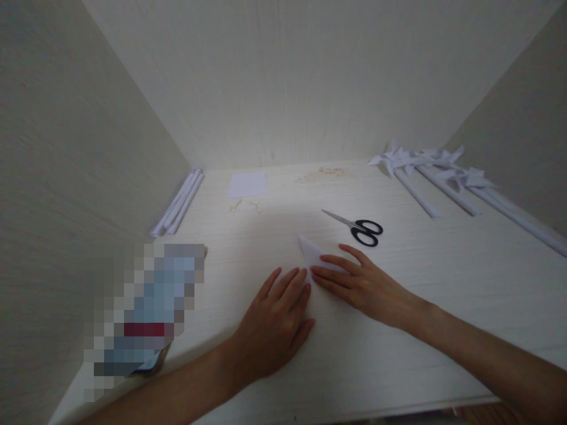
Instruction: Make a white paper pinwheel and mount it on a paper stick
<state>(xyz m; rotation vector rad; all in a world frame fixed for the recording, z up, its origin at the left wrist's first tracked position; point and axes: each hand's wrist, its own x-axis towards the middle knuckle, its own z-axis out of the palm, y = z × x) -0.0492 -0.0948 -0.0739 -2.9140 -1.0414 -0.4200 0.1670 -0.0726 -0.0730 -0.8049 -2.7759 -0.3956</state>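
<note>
A small white folded piece of paper, triangular in outline, lies flat on the table in the middle. Over its right part rests my right hand, palm down with the fingers spread, hiding some of the paper. My left hand lies on the table just left of the paper, fingers stretched out; its fingertips come up to the paper's lower left edge. Whether they touch the paper I cannot tell. Beyond my right hand are scissors with black handles, their blades pointing to the far left.
Rolled paper sticks lie at the left wall. Several paper pinwheels on paper sticks lie at the right back. A square sheet and rubber bands are near the back wall. A blurred phone-like object is on the left.
</note>
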